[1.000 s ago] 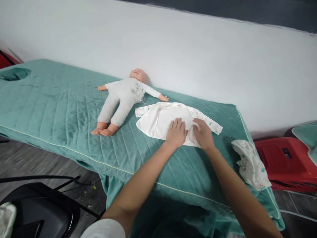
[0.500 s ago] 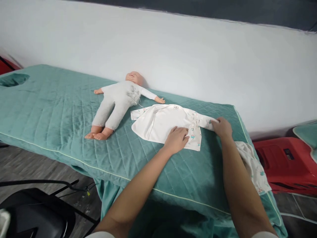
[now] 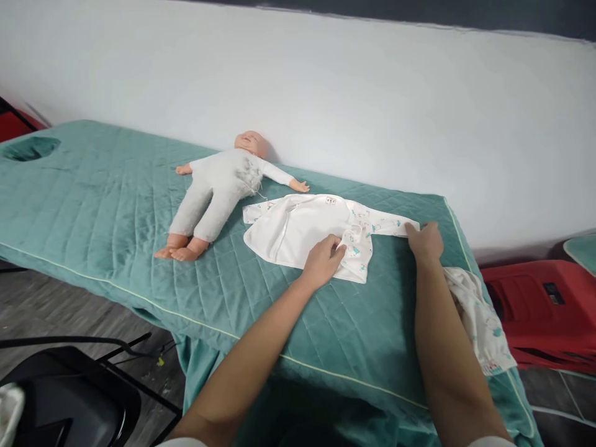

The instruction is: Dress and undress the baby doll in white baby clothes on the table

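A white baby shirt [image 3: 307, 226] with a small print lies spread on the green quilted bed cover [image 3: 116, 205], its plain inside showing across the middle. At its lower right, my left hand [image 3: 322, 262] is closed, thumb and fingers pinching the folded front edge. The end of the right-hand sleeve is in my right hand [image 3: 426, 241], which pulls it out straight. To the left of the shirt a baby doll [image 3: 223, 180] with a white cloth body lies on its back, one arm reaching close to the collar.
A crumpled printed white garment [image 3: 479, 320] hangs over the bed's right edge. Beyond it stands a red plastic chair [image 3: 549, 304]. A black chair [image 3: 69, 391] is at lower left. The white wall [image 3: 326, 93] runs behind the bed, and a face hole [image 3: 32, 148] is at far left.
My right hand moved right from the shirt's front and took hold of the sleeve end, drawing it straight. The printed front panel now shows. My left hand went from lying flat to pinching its edge.
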`<state>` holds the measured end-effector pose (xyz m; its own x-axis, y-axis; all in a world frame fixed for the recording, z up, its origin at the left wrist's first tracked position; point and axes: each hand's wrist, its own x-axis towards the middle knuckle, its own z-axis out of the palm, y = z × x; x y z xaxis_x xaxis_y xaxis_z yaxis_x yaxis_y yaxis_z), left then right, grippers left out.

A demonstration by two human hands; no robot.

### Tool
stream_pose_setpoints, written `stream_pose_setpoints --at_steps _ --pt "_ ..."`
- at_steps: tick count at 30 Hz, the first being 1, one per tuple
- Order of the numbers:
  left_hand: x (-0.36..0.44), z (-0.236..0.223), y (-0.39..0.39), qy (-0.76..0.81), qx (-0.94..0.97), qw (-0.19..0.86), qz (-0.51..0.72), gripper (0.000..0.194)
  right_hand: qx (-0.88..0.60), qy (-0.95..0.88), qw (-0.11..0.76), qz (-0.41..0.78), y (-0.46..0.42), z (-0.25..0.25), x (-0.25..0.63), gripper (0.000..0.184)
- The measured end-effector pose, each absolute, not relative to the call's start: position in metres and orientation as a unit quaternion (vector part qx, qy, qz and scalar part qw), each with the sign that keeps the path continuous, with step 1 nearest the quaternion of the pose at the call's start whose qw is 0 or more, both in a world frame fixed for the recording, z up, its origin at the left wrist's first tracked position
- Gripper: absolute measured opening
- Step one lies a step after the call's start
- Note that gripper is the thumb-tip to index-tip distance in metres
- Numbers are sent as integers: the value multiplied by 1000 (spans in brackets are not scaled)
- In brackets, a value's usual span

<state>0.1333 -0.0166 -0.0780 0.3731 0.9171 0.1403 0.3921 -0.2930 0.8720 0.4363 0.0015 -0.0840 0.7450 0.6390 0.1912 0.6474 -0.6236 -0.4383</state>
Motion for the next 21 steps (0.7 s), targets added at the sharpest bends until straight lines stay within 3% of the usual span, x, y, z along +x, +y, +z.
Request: stream_pose_setpoints --at_steps 4,13,16,21 --pt "133 -77 -17 453 721 401 337 17 -886 -378 269 11 4 -84 440 39" --pt "133 -79 -17 442 725 401 345 17 -848 -405 327 -99 7 -76 426 37" --pt "134 -77 -18 447 743 379 322 15 -775 -518 355 -67 9 -64 389 33" --pt "135 -75 -22 439 778 337 297 14 -708 -677 197 40 15 -59 318 30"
